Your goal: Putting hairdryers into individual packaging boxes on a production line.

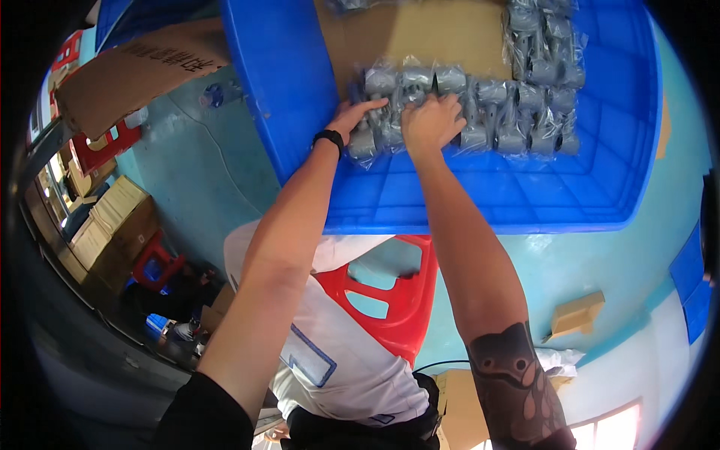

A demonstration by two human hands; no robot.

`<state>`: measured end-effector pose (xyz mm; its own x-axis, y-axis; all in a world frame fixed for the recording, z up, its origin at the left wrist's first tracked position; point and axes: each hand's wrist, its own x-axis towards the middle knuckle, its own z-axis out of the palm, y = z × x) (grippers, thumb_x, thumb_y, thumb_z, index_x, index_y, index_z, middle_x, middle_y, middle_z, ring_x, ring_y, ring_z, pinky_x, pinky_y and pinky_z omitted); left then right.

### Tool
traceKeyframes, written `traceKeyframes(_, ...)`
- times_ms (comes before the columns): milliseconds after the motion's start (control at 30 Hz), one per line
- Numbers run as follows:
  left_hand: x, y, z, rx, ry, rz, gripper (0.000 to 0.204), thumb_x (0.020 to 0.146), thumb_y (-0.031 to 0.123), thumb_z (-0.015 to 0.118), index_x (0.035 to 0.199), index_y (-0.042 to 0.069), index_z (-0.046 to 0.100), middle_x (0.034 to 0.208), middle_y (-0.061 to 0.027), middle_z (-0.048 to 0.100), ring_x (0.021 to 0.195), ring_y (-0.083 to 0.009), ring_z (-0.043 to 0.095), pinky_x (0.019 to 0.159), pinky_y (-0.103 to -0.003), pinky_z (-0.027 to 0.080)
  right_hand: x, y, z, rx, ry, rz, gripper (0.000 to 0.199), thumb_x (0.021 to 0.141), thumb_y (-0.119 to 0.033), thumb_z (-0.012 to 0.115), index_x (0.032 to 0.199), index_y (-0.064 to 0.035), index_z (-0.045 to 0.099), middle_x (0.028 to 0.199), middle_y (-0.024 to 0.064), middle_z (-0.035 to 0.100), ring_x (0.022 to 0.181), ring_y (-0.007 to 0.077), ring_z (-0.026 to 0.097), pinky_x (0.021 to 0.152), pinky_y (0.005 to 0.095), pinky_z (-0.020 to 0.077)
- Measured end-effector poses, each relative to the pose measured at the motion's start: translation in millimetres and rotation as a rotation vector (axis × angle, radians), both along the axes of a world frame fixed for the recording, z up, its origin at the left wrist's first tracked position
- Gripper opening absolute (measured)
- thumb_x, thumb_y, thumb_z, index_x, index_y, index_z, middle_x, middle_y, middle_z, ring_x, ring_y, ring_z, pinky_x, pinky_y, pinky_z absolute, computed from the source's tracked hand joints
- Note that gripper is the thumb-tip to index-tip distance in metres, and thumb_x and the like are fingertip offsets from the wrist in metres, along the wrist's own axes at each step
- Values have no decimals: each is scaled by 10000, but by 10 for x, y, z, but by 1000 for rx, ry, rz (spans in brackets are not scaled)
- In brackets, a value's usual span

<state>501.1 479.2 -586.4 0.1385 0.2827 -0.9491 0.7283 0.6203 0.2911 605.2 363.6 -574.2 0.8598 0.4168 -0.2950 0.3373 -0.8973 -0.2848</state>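
Note:
Several grey cylindrical parts (491,91), each wrapped in clear plastic film, lie in rows inside a large blue plastic bin (495,199). My left hand (352,118) rests at the left end of the rows. Its index finger stretches over the wrapped parts, apart from the other fingers. Close beside it, my right hand (433,124) presses down among the parts with its fingers curled. What those fingers grip, if anything, is hidden by the hand. A small dark pointed shape (435,82) shows just beyond the fingertips; its kind cannot be made out.
Brown cardboard (420,34) lies in the bin behind the rows, with more wrapped parts at the far right. A cardboard flap (142,71) juts out at left. Below the bin stands a red plastic stool (397,322). Cardboard boxes (112,225) are stacked at left.

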Motion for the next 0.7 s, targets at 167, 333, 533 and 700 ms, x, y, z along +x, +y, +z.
traceKeyframes(167, -78, 87, -107, -11, -91, -43, 661, 708, 313, 792, 1236, 18, 526, 1176, -107, 597, 1046, -219, 590, 905, -350, 477, -150, 64, -92, 301, 201, 52, 399, 700, -212, 712, 1024, -5, 605, 1134, 177, 508, 1011, 393, 549, 832, 454, 458)
traceKeyframes(333, -93, 81, -112, 21, -44, -70, 648, 710, 319, 787, 1227, 13, 545, 1153, -96, 617, 1025, -221, 601, 895, -349, 473, -139, 241, -187, 176, 424, -421, 645, 662, -235, 752, 1109, 34, 373, 1093, 235, 524, 1013, 398, 569, 909, 474, 429)
traceKeyframes(533, 56, 117, 64, -2, -158, -146, 573, 733, 242, 771, 1221, 28, 561, 1160, -87, 615, 1025, -220, 600, 880, -350, 483, 61, 120, -556, 264, 777, -282, 720, 654, -283, 722, 1209, 92, 459, 1136, 274, 594, 1087, 362, 584, 946, 439, 431)
traceKeyframes(700, -21, -49, 360, -174, -369, 77, 494, 754, 99, 740, 1211, 29, 567, 1154, -75, 625, 1033, -194, 604, 897, -331, 471, 77, 219, -351, 591, 935, -159, 531, 653, -242, 652, 1126, -4, 635, 1029, 234, 662, 999, 352, 631, 875, 375, 481)
